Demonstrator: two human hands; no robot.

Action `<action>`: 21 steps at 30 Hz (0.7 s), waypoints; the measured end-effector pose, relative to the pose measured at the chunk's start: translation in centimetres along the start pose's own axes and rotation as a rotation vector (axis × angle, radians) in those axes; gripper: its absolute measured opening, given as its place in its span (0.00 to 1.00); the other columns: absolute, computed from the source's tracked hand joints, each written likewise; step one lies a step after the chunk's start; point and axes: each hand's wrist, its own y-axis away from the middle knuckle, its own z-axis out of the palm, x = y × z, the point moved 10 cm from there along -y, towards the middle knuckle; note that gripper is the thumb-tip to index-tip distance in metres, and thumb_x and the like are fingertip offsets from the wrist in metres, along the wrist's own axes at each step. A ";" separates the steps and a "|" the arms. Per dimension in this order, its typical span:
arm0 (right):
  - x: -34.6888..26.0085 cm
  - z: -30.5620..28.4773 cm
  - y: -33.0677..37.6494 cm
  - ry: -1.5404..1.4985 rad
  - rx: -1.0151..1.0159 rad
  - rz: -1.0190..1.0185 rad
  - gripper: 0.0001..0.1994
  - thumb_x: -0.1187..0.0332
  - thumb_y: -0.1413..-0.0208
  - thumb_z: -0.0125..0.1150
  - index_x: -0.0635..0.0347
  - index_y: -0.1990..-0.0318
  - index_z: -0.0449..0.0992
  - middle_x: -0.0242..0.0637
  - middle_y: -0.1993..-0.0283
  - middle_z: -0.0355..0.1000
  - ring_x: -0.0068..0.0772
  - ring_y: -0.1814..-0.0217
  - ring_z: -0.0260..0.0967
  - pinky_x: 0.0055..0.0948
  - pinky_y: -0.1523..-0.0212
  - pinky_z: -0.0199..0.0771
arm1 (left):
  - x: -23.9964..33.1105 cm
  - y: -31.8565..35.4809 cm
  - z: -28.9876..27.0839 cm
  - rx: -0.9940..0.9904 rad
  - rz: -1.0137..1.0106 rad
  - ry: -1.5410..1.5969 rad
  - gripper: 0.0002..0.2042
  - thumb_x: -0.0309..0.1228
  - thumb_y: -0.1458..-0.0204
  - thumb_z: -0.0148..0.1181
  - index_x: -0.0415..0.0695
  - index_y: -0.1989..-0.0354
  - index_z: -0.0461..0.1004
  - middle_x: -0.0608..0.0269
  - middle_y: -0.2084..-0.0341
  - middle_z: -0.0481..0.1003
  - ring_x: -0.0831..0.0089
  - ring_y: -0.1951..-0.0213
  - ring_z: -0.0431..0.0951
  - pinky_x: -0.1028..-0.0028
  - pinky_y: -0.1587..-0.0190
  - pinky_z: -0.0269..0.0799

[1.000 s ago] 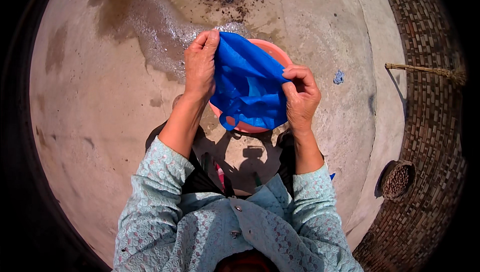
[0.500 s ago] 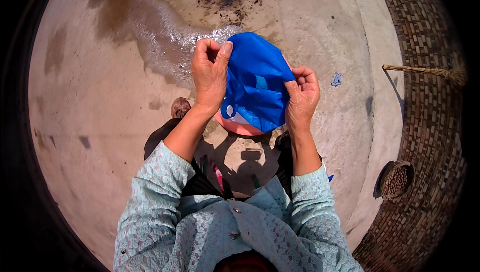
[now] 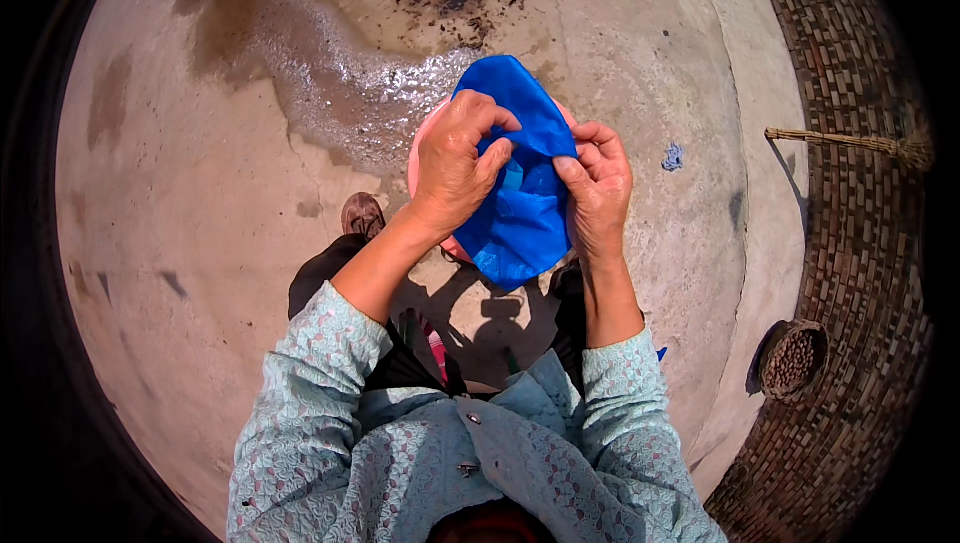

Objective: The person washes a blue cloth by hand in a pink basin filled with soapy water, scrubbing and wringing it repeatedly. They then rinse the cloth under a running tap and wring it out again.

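Above pink basin (image 3: 425, 158): we grip blue cloth (image 3: 520, 203).
Left hand (image 3: 455, 168): fingers pinching cloth.
Right hand (image 3: 600, 188): likewise.
Progress: folding seemingly partway.

The cloth (image 3: 520, 213) sits between the two hands, the left hand (image 3: 455, 165) on its left and the right hand (image 3: 598, 188) on its right. The basin (image 3: 422, 153) lies under and behind the cloth. A wet patch (image 3: 350, 93) spreads far and left of the basin. A shoe (image 3: 362, 215) stands left of the cloth, nearer. A drain cover (image 3: 795, 358) lies near right; a broom (image 3: 850, 143) lies far right.
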 end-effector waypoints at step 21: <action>1.3 -2.0 -1.4 -0.422 0.101 0.049 0.23 0.56 0.38 0.43 0.58 0.40 0.57 0.40 0.38 0.58 0.39 0.37 0.55 0.43 0.37 0.56 | -0.7 -0.1 1.0 -0.201 -0.044 0.080 0.26 0.35 0.66 0.65 0.47 0.52 0.69 0.56 0.56 0.70 0.59 0.50 0.66 0.67 0.47 0.58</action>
